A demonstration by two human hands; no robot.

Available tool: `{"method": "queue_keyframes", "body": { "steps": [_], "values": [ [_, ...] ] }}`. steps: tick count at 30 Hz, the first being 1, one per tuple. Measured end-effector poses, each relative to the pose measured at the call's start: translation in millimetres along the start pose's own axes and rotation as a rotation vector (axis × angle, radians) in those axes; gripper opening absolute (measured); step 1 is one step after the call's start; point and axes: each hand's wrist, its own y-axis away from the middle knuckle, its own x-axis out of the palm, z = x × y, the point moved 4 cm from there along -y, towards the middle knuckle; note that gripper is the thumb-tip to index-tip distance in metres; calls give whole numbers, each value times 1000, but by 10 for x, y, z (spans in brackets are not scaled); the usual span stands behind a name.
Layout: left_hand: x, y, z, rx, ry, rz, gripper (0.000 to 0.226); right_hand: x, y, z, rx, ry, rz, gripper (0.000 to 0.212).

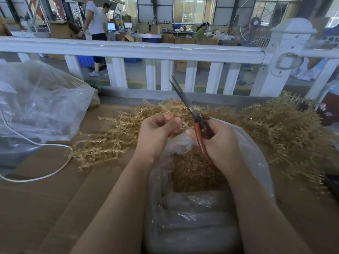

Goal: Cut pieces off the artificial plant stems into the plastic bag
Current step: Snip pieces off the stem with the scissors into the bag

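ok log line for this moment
left hand: pinches stem | right hand: grips scissors, blades nearly closed | plastic bag: open below, holds cut pieces

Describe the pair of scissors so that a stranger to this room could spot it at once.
Start at the white railing across the back, then drop to the hands above the open plastic bag. The right hand grips the scissors: red-brown handles, dark blades pointing up, unlike the golden stems around.

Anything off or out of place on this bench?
Nothing looks damaged or spilled. One oddity: a white cable trails loose across the brown cardboard surface, its loop touching the left heap of golden plastic stems. The red-handled scissors point up and away, above the clear plastic bag.
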Motion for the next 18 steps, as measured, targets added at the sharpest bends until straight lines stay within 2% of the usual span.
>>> {"method": "queue_keyframes", "body": {
  "steps": [3, 6, 10, 18],
  "values": [
    [-31, -9, -25, 57, -47, -30, 20, -35, 15, -22, -33, 223, -13, 44],
    [-33, 3, -35, 94, -84, -15, 31, -31, 33, 5, -99, 373, -23, 53],
    [-40, 7, -30, 100, -95, -15, 21, -34, 33, 19, -131, 466, -60, 55],
    [-38, 7, -51, 144, -37, 42, 28, -43, 41, 31, -163, 538, -72, 52]
  ]
}}
